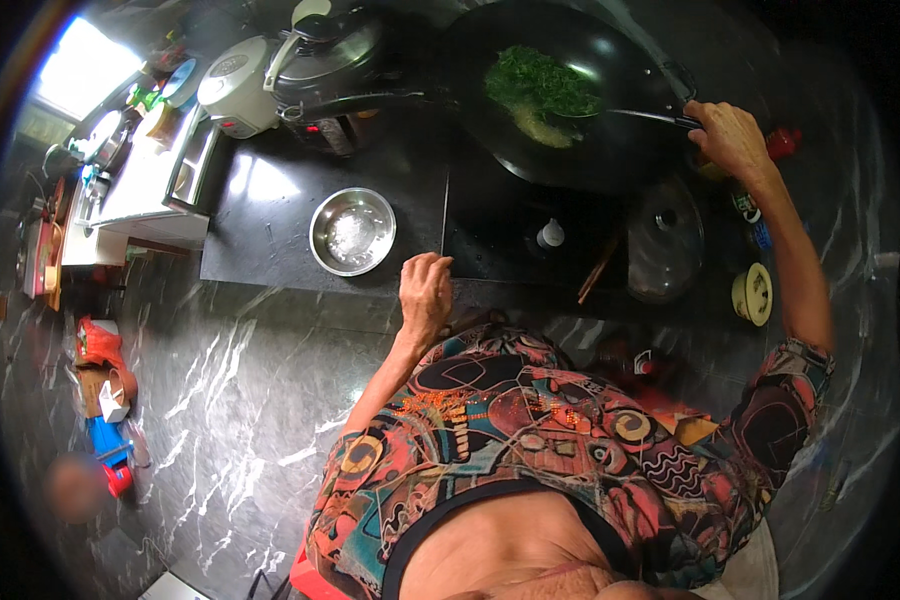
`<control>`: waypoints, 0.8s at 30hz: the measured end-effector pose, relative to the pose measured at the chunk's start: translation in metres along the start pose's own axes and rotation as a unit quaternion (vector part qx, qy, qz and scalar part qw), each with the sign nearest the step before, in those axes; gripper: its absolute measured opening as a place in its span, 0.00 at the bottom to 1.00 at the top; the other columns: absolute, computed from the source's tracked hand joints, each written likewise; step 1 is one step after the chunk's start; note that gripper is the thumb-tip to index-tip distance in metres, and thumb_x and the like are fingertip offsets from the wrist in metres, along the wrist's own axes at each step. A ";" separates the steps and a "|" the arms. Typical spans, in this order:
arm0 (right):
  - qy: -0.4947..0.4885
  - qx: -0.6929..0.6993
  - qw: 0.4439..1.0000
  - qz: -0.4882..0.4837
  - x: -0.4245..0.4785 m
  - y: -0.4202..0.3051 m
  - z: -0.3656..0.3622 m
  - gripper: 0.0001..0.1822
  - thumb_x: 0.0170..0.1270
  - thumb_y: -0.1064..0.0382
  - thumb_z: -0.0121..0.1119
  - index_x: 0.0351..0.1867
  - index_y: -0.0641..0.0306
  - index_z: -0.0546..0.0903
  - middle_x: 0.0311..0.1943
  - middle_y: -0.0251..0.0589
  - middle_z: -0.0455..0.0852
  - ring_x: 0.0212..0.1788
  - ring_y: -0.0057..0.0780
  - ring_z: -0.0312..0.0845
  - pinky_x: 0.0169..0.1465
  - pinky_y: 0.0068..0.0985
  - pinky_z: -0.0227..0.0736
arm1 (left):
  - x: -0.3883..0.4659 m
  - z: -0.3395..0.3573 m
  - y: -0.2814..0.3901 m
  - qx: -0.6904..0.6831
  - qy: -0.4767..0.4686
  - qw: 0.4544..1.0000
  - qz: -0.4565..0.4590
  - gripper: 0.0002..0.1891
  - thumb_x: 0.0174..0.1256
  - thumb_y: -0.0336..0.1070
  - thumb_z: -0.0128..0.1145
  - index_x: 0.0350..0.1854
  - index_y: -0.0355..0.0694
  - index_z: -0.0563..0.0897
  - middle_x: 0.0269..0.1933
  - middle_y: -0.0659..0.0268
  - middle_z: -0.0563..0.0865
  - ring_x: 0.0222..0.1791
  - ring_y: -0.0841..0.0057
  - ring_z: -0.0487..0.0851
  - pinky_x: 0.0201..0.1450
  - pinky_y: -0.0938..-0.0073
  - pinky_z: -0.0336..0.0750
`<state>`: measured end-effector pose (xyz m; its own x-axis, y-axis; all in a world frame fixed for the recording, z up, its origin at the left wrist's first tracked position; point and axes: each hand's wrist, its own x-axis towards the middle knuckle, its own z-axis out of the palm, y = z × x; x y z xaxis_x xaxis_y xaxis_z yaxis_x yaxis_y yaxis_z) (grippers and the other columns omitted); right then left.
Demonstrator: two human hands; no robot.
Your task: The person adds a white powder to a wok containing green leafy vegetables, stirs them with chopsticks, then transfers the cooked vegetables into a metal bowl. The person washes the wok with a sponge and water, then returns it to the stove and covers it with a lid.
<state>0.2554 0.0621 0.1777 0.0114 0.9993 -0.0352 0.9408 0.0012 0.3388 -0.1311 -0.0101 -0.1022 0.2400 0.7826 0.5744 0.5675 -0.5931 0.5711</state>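
Observation:
My right hand (729, 141) grips the dark handle of a metal cooking utensil (641, 115), probably a spatula or ladle. Its far end lies among chopped leafy greens (540, 79) in a large dark wok (607, 150), so its head is hidden. Beside the greens is a pale yellowish patch of food or liquid (544, 129). My left hand (426, 292) hovers at the counter's front edge, fingers curled together, with nothing visible in it. Just up and left of it stands a stainless steel bowl (352, 231) with a shiny bottom; its contents cannot be made out.
A glass lid (666, 240), wooden chopsticks (598, 270) and a stove knob (550, 235) are below the wok. A yellowish tub (752, 294) stands at right. A lidded pot (330, 67) and a white rice cooker (238, 86) stand left of the wok.

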 end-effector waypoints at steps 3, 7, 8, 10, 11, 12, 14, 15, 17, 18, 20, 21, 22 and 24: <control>0.024 -0.001 0.999 0.021 -0.003 0.000 -0.018 0.17 0.56 0.62 0.62 0.48 0.58 0.80 0.41 0.42 0.84 0.46 0.40 0.78 0.51 0.36 0.71 | -0.024 -0.014 -0.007 0.022 0.005 0.997 -0.074 0.12 0.52 0.22 0.55 0.41 0.37 0.78 0.39 0.57 0.80 0.42 0.58 0.76 0.47 0.62 0.72; 0.110 -0.075 0.990 -0.041 0.015 0.010 -0.050 0.18 0.57 0.62 0.60 0.50 0.57 0.78 0.39 0.40 0.84 0.46 0.38 0.78 0.51 0.36 0.71 | -0.039 -0.022 -0.028 0.060 0.050 0.987 -0.142 0.11 0.53 0.22 0.55 0.40 0.37 0.78 0.39 0.58 0.81 0.41 0.59 0.77 0.46 0.62 0.71; 0.134 -0.114 0.981 -0.075 0.024 0.010 -0.048 0.17 0.59 0.63 0.58 0.51 0.58 0.77 0.38 0.40 0.83 0.44 0.36 0.79 0.48 0.34 0.74 | -0.042 -0.021 -0.032 0.059 0.054 0.985 -0.154 0.11 0.53 0.22 0.55 0.40 0.37 0.78 0.38 0.59 0.81 0.41 0.60 0.77 0.46 0.62 0.71; 0.149 -0.138 0.978 -0.056 0.032 -0.022 -0.046 0.15 0.60 0.64 0.57 0.50 0.58 0.77 0.37 0.41 0.83 0.42 0.36 0.80 0.45 0.33 0.76 | -0.046 -0.022 -0.036 0.059 0.063 0.980 -0.181 0.10 0.53 0.23 0.55 0.39 0.37 0.78 0.38 0.59 0.81 0.41 0.60 0.77 0.46 0.63 0.71; 0.156 -0.150 0.975 -0.045 0.035 -0.036 -0.044 0.15 0.60 0.64 0.56 0.49 0.58 0.77 0.37 0.41 0.82 0.41 0.36 0.81 0.44 0.33 0.78 | -0.046 -0.023 -0.036 0.057 0.067 0.979 -0.183 0.10 0.54 0.23 0.55 0.39 0.37 0.78 0.37 0.59 0.81 0.40 0.60 0.78 0.46 0.63 0.72; 0.150 -0.198 0.965 -0.086 0.037 -0.042 -0.040 0.13 0.61 0.66 0.54 0.48 0.58 0.76 0.37 0.43 0.81 0.39 0.36 0.81 0.41 0.31 0.80 | -0.045 -0.024 -0.035 0.054 0.071 0.979 -0.185 0.09 0.55 0.24 0.55 0.39 0.37 0.79 0.37 0.59 0.82 0.40 0.60 0.78 0.45 0.63 0.72; 0.176 -0.196 0.957 -0.121 0.037 -0.041 -0.033 0.15 0.58 0.72 0.55 0.47 0.56 0.77 0.36 0.44 0.82 0.36 0.39 0.83 0.39 0.33 0.79 | -0.044 -0.023 -0.035 0.049 0.077 0.978 -0.189 0.08 0.56 0.25 0.55 0.39 0.37 0.79 0.37 0.59 0.82 0.40 0.61 0.79 0.45 0.64 0.72; 0.158 -0.197 0.959 -0.130 0.034 -0.044 -0.041 0.15 0.58 0.72 0.55 0.47 0.56 0.77 0.36 0.45 0.82 0.37 0.38 0.83 0.41 0.33 0.78 | -0.048 -0.025 -0.038 0.053 0.079 0.976 -0.196 0.08 0.56 0.25 0.55 0.39 0.37 0.79 0.37 0.59 0.83 0.40 0.61 0.79 0.45 0.64 0.72; 0.172 -0.246 0.945 -0.132 0.025 -0.034 -0.057 0.16 0.58 0.71 0.55 0.49 0.56 0.76 0.35 0.42 0.82 0.38 0.35 0.81 0.41 0.30 0.76 | -0.053 -0.025 -0.048 0.052 0.092 0.970 -0.218 0.08 0.56 0.25 0.55 0.39 0.37 0.79 0.37 0.59 0.83 0.40 0.61 0.79 0.45 0.64 0.72; 0.179 -0.270 0.937 -0.134 0.021 -0.029 -0.063 0.16 0.58 0.70 0.55 0.50 0.56 0.76 0.34 0.41 0.81 0.38 0.33 0.80 0.41 0.29 0.75 | -0.056 -0.025 -0.054 0.050 0.104 0.965 -0.236 0.09 0.56 0.26 0.55 0.40 0.37 0.79 0.37 0.59 0.82 0.40 0.61 0.78 0.45 0.64 0.72; 0.186 -0.298 0.930 -0.110 0.012 -0.026 -0.070 0.15 0.56 0.73 0.55 0.47 0.57 0.76 0.34 0.38 0.80 0.40 0.31 0.78 0.45 0.28 0.72 | -0.060 -0.025 -0.065 0.035 0.126 0.947 -0.295 0.10 0.56 0.27 0.56 0.42 0.37 0.78 0.37 0.60 0.82 0.39 0.61 0.78 0.45 0.64 0.72; 0.189 -0.311 0.926 -0.099 0.012 -0.024 -0.069 0.15 0.56 0.74 0.55 0.45 0.57 0.76 0.34 0.36 0.79 0.41 0.30 0.77 0.46 0.28 0.70 | -0.064 -0.025 -0.070 0.026 0.135 0.933 -0.333 0.11 0.56 0.28 0.56 0.43 0.36 0.77 0.36 0.60 0.83 0.38 0.63 0.79 0.44 0.63 0.72; 0.225 -0.345 0.904 -0.117 0.012 -0.014 -0.066 0.16 0.56 0.73 0.54 0.46 0.55 0.76 0.35 0.35 0.78 0.42 0.29 0.75 0.46 0.28 0.70 | -0.068 -0.024 -0.077 0.025 0.149 0.924 -0.352 0.11 0.56 0.28 0.57 0.43 0.36 0.77 0.36 0.60 0.83 0.38 0.63 0.79 0.44 0.63 0.72; 0.304 -0.381 0.865 -0.119 0.011 -0.006 -0.061 0.18 0.56 0.72 0.55 0.49 0.54 0.76 0.35 0.34 0.77 0.40 0.27 0.75 0.44 0.28 0.69 | -0.068 -0.025 -0.086 0.038 0.165 0.909 -0.381 0.12 0.56 0.30 0.57 0.43 0.35 0.77 0.36 0.59 0.83 0.38 0.64 0.79 0.44 0.64 0.72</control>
<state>0.2289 0.0756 0.2330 -0.5505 0.8016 0.2335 0.3936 0.0026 0.9193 -0.2160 -0.0171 -0.1763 -0.4870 0.8546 0.1803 0.5253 0.1217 0.8422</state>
